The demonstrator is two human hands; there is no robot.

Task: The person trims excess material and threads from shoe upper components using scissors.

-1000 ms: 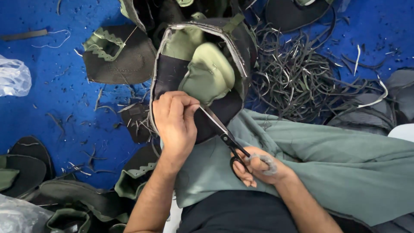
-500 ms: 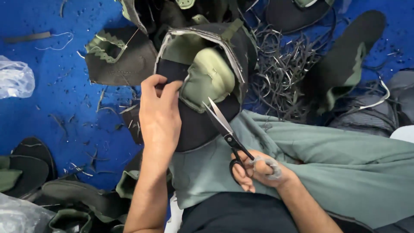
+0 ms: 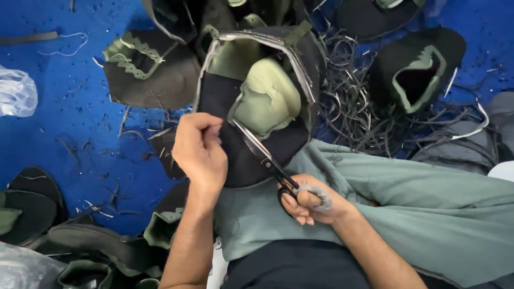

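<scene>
A black and olive-green shoe upper [image 3: 257, 101] rests over my lap, its green padded tongue facing up. My left hand [image 3: 199, 152] pinches the black edge of this piece on its left side. My right hand [image 3: 309, 200] grips a pair of scissors [image 3: 262, 155] by the handles, one handle wrapped in grey cloth. The blades point up and left and lie against the black fabric just below the green tongue.
More black and green shoe uppers [image 3: 415, 69] [image 3: 147, 69] lie on the blue floor [image 3: 59, 118]. A heap of dark trimmed strips [image 3: 356, 101] sits right of the held piece. Clear plastic bags [image 3: 16, 91] lie at the left; my grey-green trousers [image 3: 428, 214] fill the lower right.
My left hand slid down along the piece's left edge toward me. The scissors tips moved up against the fabric under the tongue. A shoe upper that was in motion at right now lies still.
</scene>
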